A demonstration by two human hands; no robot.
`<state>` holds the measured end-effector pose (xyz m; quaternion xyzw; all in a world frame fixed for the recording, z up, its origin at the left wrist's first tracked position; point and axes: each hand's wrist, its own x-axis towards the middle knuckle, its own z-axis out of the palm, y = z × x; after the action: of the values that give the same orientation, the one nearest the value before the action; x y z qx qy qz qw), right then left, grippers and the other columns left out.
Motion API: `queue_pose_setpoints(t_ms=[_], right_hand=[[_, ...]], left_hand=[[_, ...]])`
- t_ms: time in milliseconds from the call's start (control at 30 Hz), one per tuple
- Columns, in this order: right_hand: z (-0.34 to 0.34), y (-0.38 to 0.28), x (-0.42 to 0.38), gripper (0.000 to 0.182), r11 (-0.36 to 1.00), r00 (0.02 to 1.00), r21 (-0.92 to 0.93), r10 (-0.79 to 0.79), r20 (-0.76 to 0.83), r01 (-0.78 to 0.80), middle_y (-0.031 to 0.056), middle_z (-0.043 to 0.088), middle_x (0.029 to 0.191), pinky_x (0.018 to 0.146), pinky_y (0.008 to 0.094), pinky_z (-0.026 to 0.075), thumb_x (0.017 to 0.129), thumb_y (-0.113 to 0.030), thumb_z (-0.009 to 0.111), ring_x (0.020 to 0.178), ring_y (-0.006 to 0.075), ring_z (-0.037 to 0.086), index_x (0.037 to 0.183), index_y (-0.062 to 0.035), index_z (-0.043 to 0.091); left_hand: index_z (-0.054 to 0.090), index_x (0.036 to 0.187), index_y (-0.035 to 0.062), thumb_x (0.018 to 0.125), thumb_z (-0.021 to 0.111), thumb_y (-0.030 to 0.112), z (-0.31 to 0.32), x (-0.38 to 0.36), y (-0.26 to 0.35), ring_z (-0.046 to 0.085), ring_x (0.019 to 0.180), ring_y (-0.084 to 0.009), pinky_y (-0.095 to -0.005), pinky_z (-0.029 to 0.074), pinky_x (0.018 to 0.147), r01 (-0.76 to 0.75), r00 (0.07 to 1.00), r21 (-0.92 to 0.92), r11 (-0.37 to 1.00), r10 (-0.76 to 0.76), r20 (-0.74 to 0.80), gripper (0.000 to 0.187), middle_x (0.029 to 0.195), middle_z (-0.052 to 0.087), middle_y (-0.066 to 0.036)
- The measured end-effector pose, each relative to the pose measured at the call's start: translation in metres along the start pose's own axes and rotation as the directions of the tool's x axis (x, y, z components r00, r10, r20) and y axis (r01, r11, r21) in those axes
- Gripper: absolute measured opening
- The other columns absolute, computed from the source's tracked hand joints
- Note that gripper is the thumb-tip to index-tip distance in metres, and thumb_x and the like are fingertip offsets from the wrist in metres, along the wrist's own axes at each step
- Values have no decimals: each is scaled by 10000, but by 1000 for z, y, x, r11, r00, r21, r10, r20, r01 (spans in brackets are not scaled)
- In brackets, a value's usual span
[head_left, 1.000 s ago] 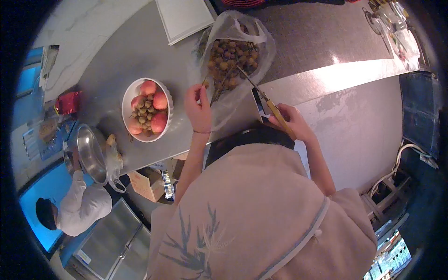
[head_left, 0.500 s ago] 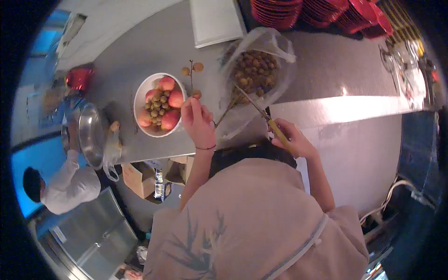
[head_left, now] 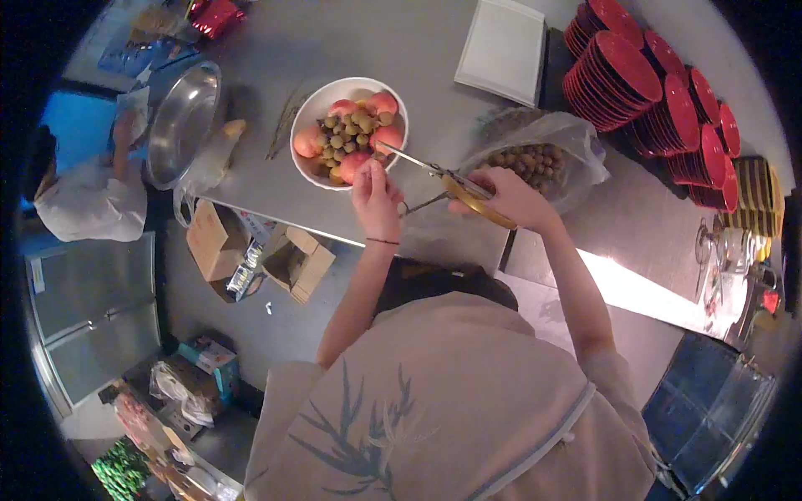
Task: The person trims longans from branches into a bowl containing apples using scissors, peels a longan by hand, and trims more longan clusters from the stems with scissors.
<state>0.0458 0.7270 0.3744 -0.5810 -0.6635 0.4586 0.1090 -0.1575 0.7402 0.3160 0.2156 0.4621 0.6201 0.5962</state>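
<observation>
Two hands meet just right of centre-top in the frame, over the edge of a steel bench (head_left: 276, 50). Right hand (head_left: 510, 196) has its grip closed round the yellow handles of a pair of scissors (head_left: 443, 177), blades parted and pointing left toward the white bowl (head_left: 311, 104). Left hand (head_left: 376, 196) is pinched shut at the bowl's lower rim, fingertips together on what looks like a thin stem; too small to be sure what's in the pinch. It sits right by the blade tips, likely so a cut piece drops straight into the bowl.

Bowl holds peaches round the sides w/ small brown-green fruit heaped in the middle. Plastic bag (head_left: 576, 138) of the same small fruit lies open just behind the right hand, so it's within easy reach. Bare twigs (head_left: 284, 125) lie left of the bowl. Stacks of red bowls (head_left: 668, 100) fill the upper right, white tray (head_left: 505, 50) top centre, metal basin (head_left: 180, 121) upper left. Another person (head_left: 79, 196) in white is at far left, hands well apart from this work. Cardboard boxes (head_left: 251, 250) sit on the floor under the bench edge
</observation>
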Motion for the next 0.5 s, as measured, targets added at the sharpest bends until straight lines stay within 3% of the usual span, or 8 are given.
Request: queue_pose_setpoints(t_ms=[167, 267, 500], right_hand=[[-12, -24, 22, 531, 999, 996, -52, 12, 83, -8, 75, 515, 596, 518, 300, 360, 685, -473, 682, 547, 132, 438, 820, 32, 592], [-18, -29, 31, 520, 999, 998, -2, -43, 52, 43, 62, 502, 563, 500, 308, 346, 686, -472, 679, 525, 126, 421, 758, 33, 579], [-34, -18, 57, 568, 994, 993, -103, -15, 118, 28, 106, 569, 661, 594, 307, 407, 672, -485, 685, 616, 155, 499, 833, 54, 607]], left_hand=[[517, 918, 99, 902, 494, 213, -12, 4, -6, 317, 489, -34, -187, 258, 419, -16, 1000, -49, 999, 16, 0, 117, 597, 362, 52], [516, 916, 104, 899, 499, 207, -15, 5, -7, 318, 489, -34, -181, 254, 418, 13, 1000, -67, 998, -13, 0, 106, 604, 368, 54], [513, 925, 101, 894, 510, 204, -20, 13, -7, 325, 488, -34, -175, 250, 408, 42, 998, -99, 994, -46, -40, 107, 622, 385, 54]])
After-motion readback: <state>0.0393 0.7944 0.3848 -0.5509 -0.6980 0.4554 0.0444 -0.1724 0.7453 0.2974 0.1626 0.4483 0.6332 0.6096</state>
